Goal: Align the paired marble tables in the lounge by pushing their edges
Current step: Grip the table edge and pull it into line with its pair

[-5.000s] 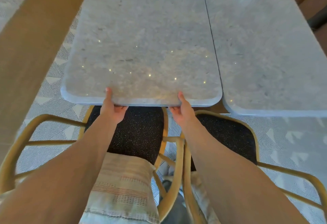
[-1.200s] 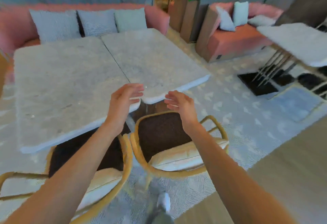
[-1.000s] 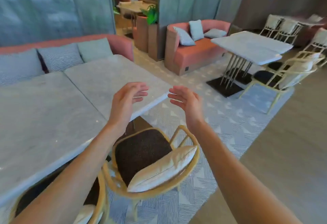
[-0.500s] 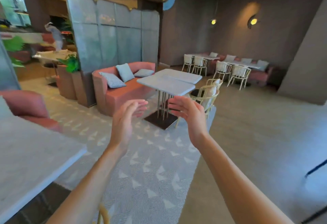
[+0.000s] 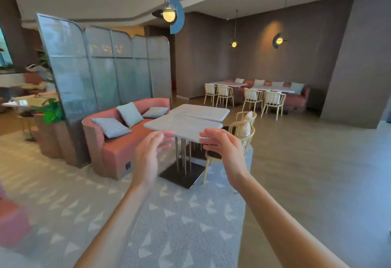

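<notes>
The first marble pair I gripped has left view; my left hand and right hand are now raised in the air, fingers spread wide, palms facing each other, holding nothing. Ahead stands a second pair of benches, well apart from my hands, beside the pink sofa and two chairs. Their seam runs left to right; the long axis recedes from me, and the far top sits offset rightward.

Grey patterned carpet; pink sofa before glass screen; globe pendant lamp lit.
</notes>
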